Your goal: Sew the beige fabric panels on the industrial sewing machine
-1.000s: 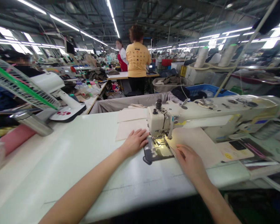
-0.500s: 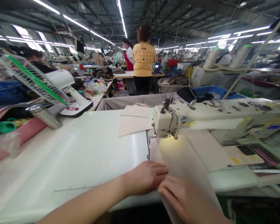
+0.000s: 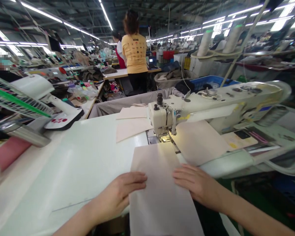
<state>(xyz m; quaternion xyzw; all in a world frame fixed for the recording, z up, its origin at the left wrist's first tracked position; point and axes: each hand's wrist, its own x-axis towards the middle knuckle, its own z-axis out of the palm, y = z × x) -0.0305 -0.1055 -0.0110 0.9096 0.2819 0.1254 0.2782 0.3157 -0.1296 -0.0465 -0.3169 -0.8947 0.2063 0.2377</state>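
Fabric panel [image 3: 159, 183] flat, left hand [image 3: 118, 195], right hand [image 3: 195, 183] pressing edges.

The pale fabric panel [image 3: 159, 183] in front of the sewing machine [image 3: 211, 105] is thin, matt cloth, smooth and unwrinkled. The machine itself has a cream enamelled metal body with a worn, slightly glossy finish. The white table [image 3: 76, 164] beneath it is smooth and faintly shiny. Left of the machine, the fan [image 3: 39, 95] is glossy white plastic, and the flask [image 3: 22, 132] is brushed metal
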